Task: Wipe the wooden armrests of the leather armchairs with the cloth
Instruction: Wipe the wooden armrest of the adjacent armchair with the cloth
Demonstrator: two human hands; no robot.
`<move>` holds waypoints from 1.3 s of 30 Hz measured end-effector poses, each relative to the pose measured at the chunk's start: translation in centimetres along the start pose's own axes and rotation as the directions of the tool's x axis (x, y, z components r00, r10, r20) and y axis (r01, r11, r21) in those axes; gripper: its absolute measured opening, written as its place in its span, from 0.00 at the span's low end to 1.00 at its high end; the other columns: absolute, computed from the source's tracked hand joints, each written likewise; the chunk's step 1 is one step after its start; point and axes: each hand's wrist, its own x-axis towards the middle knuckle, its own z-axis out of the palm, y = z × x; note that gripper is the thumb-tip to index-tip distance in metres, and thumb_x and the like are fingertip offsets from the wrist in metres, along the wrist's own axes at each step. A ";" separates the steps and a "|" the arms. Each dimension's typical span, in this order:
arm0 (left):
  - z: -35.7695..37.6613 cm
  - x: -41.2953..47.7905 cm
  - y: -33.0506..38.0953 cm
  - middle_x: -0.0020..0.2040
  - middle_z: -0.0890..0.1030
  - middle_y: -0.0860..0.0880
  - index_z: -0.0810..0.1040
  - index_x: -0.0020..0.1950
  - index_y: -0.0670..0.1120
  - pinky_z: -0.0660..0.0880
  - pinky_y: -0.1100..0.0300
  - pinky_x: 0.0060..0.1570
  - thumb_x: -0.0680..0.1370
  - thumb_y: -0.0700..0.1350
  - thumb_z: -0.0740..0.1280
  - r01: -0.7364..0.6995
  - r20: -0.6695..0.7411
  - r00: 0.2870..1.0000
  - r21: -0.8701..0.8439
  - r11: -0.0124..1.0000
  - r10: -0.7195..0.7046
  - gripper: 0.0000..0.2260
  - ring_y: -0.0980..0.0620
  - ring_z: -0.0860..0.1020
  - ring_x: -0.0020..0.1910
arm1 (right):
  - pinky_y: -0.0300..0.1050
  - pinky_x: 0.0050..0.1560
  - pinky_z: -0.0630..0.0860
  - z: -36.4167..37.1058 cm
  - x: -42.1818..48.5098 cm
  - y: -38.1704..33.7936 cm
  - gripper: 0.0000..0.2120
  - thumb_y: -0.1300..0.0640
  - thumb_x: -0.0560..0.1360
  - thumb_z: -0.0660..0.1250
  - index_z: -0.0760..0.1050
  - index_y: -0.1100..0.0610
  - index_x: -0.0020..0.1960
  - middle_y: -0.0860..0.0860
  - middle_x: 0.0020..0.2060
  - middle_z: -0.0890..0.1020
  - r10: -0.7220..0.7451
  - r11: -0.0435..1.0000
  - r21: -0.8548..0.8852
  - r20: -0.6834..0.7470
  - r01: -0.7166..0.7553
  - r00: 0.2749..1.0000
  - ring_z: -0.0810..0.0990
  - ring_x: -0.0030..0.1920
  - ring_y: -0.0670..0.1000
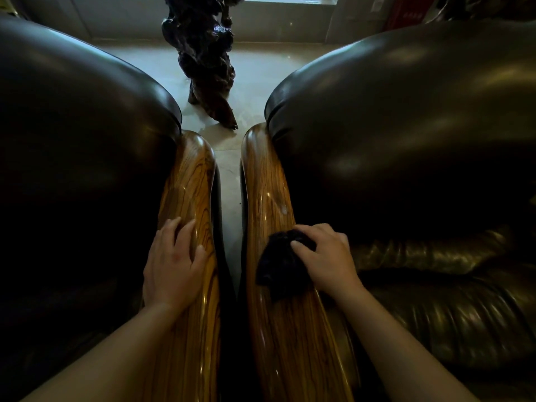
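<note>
Your right hand (324, 253) was clamped down on the dark cloth (282, 265), fingers curled over its bunched top, pressing it flat onto the right armrest (266, 181). Your left hand (172, 262) held nothing; it lay open, palm down, fingers spread on the left armrest (190, 175), bracing you. The cloth sat about midway along its armrest, and just ahead of it a pale smear (283, 209) showed on the glossy wood, so that stretch toward the rounded far end looked unwiped. The left armrest shone too, but I couldn't tell whether it had been done. Either side, the leather armchairs (406, 126) bulged dark, with a gnarled wooden sculpture (203, 53) on the floor (255, 74) beyond.
</note>
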 end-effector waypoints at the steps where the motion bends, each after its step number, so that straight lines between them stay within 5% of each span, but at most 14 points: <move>1: 0.0 0.0 -0.1 0.77 0.61 0.47 0.64 0.75 0.52 0.65 0.39 0.68 0.80 0.51 0.62 -0.002 -0.003 1.000 0.000 1.000 0.002 0.23 0.44 0.59 0.76 | 0.45 0.65 0.68 -0.1 -0.4 0.5 0.19 0.48 0.81 0.63 0.72 0.45 0.71 0.42 0.66 0.72 -0.036 0.998 -0.050 -0.102 0.031 0.994 0.68 0.69 0.49; 4: 0.1 0.1 -0.1 0.76 0.62 0.47 0.64 0.75 0.52 0.66 0.38 0.67 0.80 0.51 0.61 -0.015 -0.002 1.000 -0.001 1.000 0.015 0.23 0.44 0.60 0.76 | 0.54 0.74 0.61 1.1 -2.3 0.8 0.25 0.36 0.79 0.56 0.64 0.37 0.75 0.41 0.77 0.61 -0.226 0.974 0.007 -0.113 0.228 0.967 0.57 0.78 0.49; 7: 0.1 0.0 -0.1 0.76 0.61 0.47 0.64 0.75 0.53 0.67 0.38 0.66 0.80 0.52 0.61 0.006 -0.004 1.000 0.016 1.000 -0.006 0.23 0.44 0.60 0.75 | 0.59 0.77 0.47 4.9 -5.1 2.5 0.31 0.29 0.79 0.48 0.55 0.38 0.79 0.42 0.82 0.48 -0.422 0.761 -0.484 0.138 0.433 0.896 0.41 0.81 0.53; 9: 0.1 0.0 -0.1 0.76 0.61 0.48 0.64 0.75 0.53 0.67 0.38 0.66 0.80 0.51 0.61 0.001 -0.006 1.000 0.019 1.000 -0.001 0.23 0.44 0.60 0.75 | 0.60 0.78 0.47 5.3 -4.7 3.5 0.29 0.32 0.81 0.48 0.56 0.41 0.79 0.43 0.82 0.50 -0.455 0.669 -0.584 0.168 0.460 0.875 0.41 0.81 0.54; 13: 0.2 0.1 0.0 0.76 0.61 0.47 0.64 0.75 0.52 0.66 0.38 0.67 0.80 0.51 0.62 0.004 0.005 1.000 0.024 1.000 -0.004 0.23 0.43 0.60 0.75 | 0.60 0.79 0.53 3.6 -0.7 2.6 0.30 0.34 0.81 0.48 0.51 0.41 0.81 0.44 0.82 0.48 -0.180 0.896 -0.399 0.068 0.192 0.981 0.40 0.81 0.54; 15: 0.1 0.1 0.0 0.76 0.61 0.47 0.64 0.75 0.52 0.67 0.38 0.67 0.80 0.51 0.61 0.003 0.004 1.000 0.028 1.000 -0.003 0.23 0.43 0.60 0.75 | 0.58 0.79 0.50 4.0 -1.1 2.0 0.30 0.36 0.82 0.47 0.52 0.44 0.81 0.45 0.82 0.48 -0.254 0.836 -0.478 0.098 0.269 0.962 0.41 0.81 0.53; 19: -0.1 0.0 0.1 0.76 0.61 0.46 0.64 0.75 0.52 0.68 0.37 0.66 0.79 0.51 0.62 0.001 0.009 1.000 0.031 1.000 -0.001 0.24 0.42 0.61 0.75 | 0.57 0.79 0.52 4.7 -5.8 4.4 0.23 0.44 0.83 0.56 0.65 0.48 0.77 0.48 0.81 0.58 -0.553 0.593 -0.515 0.298 0.619 0.778 0.50 0.81 0.54; 23: 0.1 0.0 0.0 0.76 0.61 0.47 0.63 0.75 0.53 0.67 0.38 0.66 0.79 0.51 0.62 0.003 0.009 1.000 0.035 0.999 -0.003 0.24 0.43 0.60 0.75 | 0.58 0.77 0.56 4.9 -5.7 5.0 0.21 0.46 0.83 0.58 0.66 0.44 0.76 0.46 0.79 0.64 -0.646 0.406 -0.483 0.449 0.776 0.617 0.54 0.81 0.52; 28: 0.2 0.1 -0.3 0.76 0.61 0.47 0.64 0.75 0.53 0.68 0.38 0.65 0.79 0.51 0.62 -0.010 0.004 1.000 0.035 0.999 0.010 0.24 0.43 0.60 0.75 | 0.65 0.78 0.46 5.0 -1.2 1.4 0.24 0.40 0.85 0.49 0.55 0.42 0.80 0.44 0.80 0.58 -0.521 0.600 -0.525 0.316 0.604 0.793 0.47 0.81 0.49; 33: 0.0 0.1 -0.4 0.77 0.61 0.47 0.64 0.75 0.53 0.67 0.37 0.67 0.79 0.50 0.62 -0.009 0.015 1.000 0.019 1.000 0.009 0.24 0.44 0.59 0.76 | 0.49 0.73 0.62 5.0 -4.8 4.0 0.32 0.41 0.81 0.60 0.54 0.45 0.81 0.47 0.81 0.54 -0.580 0.636 -0.430 0.281 0.640 0.765 0.58 0.77 0.50; 36: 0.0 0.1 -0.3 0.76 0.61 0.47 0.65 0.75 0.52 0.67 0.38 0.66 0.79 0.50 0.63 -0.013 0.008 1.000 0.011 1.000 0.013 0.24 0.44 0.60 0.76 | 0.45 0.69 0.55 4.0 -3.9 4.1 0.38 0.36 0.76 0.63 0.54 0.46 0.81 0.46 0.82 0.49 -0.510 0.729 -0.434 0.172 0.530 0.843 0.53 0.77 0.48; 39: 0.0 0.2 -0.2 0.77 0.61 0.47 0.65 0.75 0.53 0.66 0.38 0.67 0.79 0.50 0.63 0.004 0.010 1.000 0.013 1.000 -0.004 0.23 0.44 0.59 0.76 | 0.55 0.76 0.49 5.1 -1.9 2.0 0.35 0.33 0.78 0.58 0.60 0.49 0.79 0.50 0.81 0.53 -0.390 0.778 -0.497 0.098 0.384 0.916 0.47 0.80 0.53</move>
